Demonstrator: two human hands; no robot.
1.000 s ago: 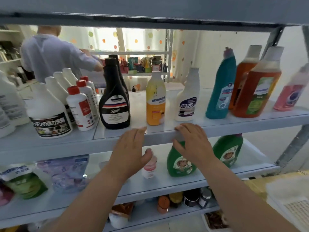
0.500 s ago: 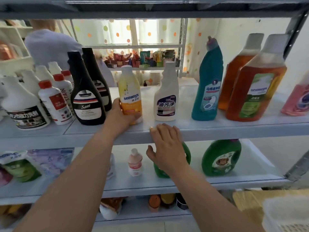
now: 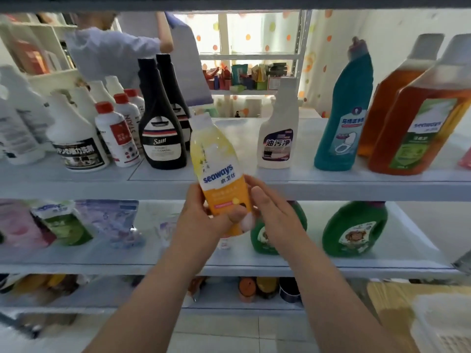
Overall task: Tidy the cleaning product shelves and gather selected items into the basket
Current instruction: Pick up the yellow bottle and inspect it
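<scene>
My left hand [image 3: 206, 220] is shut on the lower part of a yellow and orange Seaways bottle [image 3: 219, 164], held off the shelf and tilted slightly left in front of the upper shelf [image 3: 331, 184]. My right hand [image 3: 275, 212] is open beside the bottle's right side, fingertips close to or touching its label. On the upper shelf stand two black Sam bottles [image 3: 163, 138], a white spray-type bottle [image 3: 277, 138], a teal toilet cleaner [image 3: 341, 118] and two orange-brown bottles [image 3: 418, 123]. A white basket [image 3: 443, 327] shows at the bottom right corner.
White jugs [image 3: 74, 138] and red-capped bottles [image 3: 117, 138] fill the upper shelf's left. The middle shelf [image 3: 382, 266] holds refill pouches [image 3: 61, 222] and two green jugs [image 3: 354, 230]. Small jars [image 3: 265, 289] sit lower down. A person [image 3: 107, 52] stands behind the shelving.
My left hand has lifted the Seaways bottle off the upper shelf and brought it toward me. My right hand left the shelf edge and rose beside the bottle.
</scene>
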